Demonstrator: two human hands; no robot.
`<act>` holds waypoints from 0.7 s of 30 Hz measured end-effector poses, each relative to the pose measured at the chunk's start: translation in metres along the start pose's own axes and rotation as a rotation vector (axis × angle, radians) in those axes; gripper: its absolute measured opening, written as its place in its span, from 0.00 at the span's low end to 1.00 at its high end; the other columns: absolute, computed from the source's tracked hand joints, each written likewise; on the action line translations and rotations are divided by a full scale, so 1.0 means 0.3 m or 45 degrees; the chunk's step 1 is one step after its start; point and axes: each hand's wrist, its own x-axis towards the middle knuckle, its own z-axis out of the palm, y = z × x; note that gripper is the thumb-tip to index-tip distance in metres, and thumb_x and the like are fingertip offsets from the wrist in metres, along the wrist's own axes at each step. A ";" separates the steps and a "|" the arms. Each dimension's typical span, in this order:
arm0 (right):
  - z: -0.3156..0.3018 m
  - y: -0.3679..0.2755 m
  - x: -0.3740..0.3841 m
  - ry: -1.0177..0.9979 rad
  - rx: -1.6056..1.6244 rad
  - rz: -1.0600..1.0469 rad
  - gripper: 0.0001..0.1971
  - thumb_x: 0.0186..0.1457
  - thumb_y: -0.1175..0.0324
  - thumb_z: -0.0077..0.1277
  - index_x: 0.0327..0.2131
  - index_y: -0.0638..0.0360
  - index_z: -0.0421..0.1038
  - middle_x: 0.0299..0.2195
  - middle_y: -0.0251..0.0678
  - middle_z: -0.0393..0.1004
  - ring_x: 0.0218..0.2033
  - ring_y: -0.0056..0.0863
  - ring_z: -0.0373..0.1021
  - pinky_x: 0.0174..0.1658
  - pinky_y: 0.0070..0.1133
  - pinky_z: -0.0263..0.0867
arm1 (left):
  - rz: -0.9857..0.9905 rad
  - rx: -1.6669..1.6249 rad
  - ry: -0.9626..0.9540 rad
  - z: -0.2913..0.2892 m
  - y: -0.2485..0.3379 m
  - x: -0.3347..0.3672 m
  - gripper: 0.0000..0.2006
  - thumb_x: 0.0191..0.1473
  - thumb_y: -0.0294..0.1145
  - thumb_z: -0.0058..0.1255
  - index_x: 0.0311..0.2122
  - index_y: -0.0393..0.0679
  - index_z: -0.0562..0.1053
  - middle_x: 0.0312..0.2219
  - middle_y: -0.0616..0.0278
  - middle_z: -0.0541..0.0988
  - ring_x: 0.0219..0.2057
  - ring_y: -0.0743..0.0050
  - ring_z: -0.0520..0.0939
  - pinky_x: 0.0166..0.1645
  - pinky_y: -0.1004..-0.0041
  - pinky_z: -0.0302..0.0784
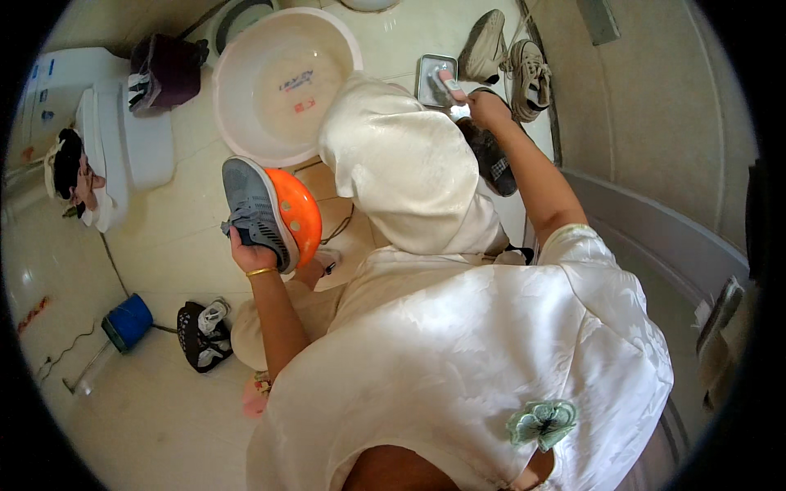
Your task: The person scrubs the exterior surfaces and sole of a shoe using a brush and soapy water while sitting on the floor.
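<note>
My left hand [252, 255], with a gold bracelet at the wrist, is closed around the heel end of a grey sneaker [248, 196] with a white sole. The sneaker is tilted, its toe pointing away from me and its laces facing left. A round orange plastic thing [301, 214] sits just right of the sole; whether they touch I cannot tell. Past my right knee, my right hand [489, 110] grips a small pink and white brush [449, 84]. The brush's head is over a shallow rectangular tin [427, 92] with whitish contents.
A large pale pink basin [233, 123] holding water stands ahead. Beige shoes [485, 47] and a dark shoe [490, 155] lie to the right by the wall. A toilet [147, 147], a blue bin [128, 322] and a black bag [196, 337] are on the left.
</note>
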 end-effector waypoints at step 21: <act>-0.601 -0.751 -0.620 -0.749 1.058 -0.503 0.19 0.53 0.65 0.44 0.48 0.62 0.63 0.20 0.25 0.62 0.17 0.10 0.54 0.17 0.09 0.48 | -0.120 -0.574 0.030 0.035 -0.030 0.029 0.20 0.50 0.41 0.45 0.46 0.41 0.66 0.44 0.55 0.71 0.43 0.54 0.72 0.48 0.57 0.68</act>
